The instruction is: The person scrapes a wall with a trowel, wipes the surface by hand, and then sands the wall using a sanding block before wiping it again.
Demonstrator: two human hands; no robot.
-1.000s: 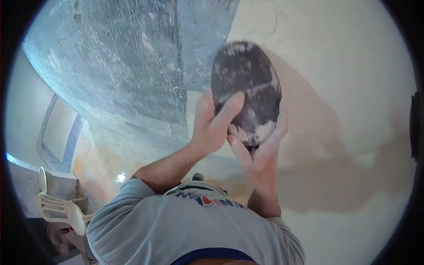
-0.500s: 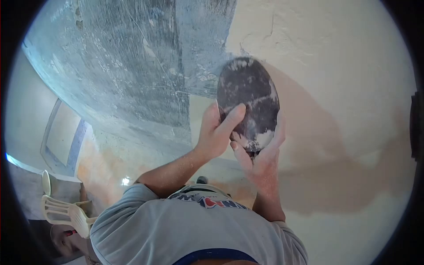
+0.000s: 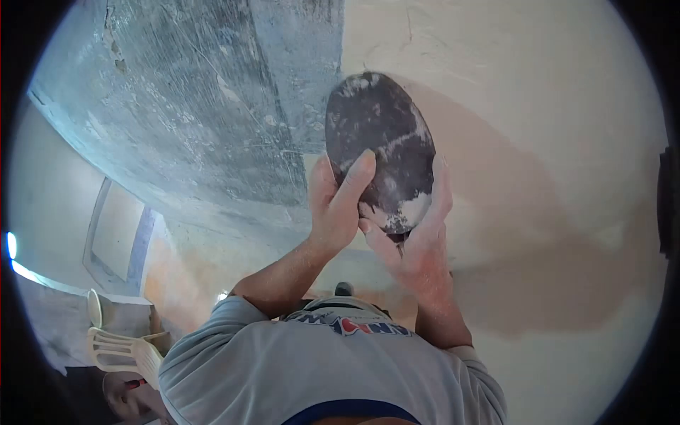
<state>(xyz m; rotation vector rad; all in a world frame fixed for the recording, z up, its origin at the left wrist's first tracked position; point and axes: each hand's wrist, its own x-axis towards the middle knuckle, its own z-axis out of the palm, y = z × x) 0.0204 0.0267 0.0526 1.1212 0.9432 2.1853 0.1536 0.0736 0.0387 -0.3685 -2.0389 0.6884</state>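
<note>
1. Grip: left hand (image 3: 338,205) and right hand (image 3: 418,241) are both clamped on a dark oval sanding pad (image 3: 379,145); the left index finger lies across its face, and the right fingers wrap its far edge and lower end.
2. Position of pad: held flat against the cream plastered surface (image 3: 538,127), just beyond the fingertips, with white dust caked on its lower end beside the right palm.
3. Risk, slip: the dust under the fingers likely lowers friction; a hard push could slide the pad out from the two-handed hold.
4. Risk, knuckles: the fingers overlap the pad's rim, so a tilted stroke may scrape skin on the rough plaster.
5. Risk, edge: the bare grey concrete (image 3: 212,106) begins directly to the left of the grip; a stroke that way may catch the ragged plaster border (image 3: 333,92) and chip it.
6. Open room: wide smooth plaster lies to the right of the grip and beyond it.
7. Below the wrists: grey shirt (image 3: 319,375); a white plastic chair (image 3: 124,347) stands well apart.
</note>
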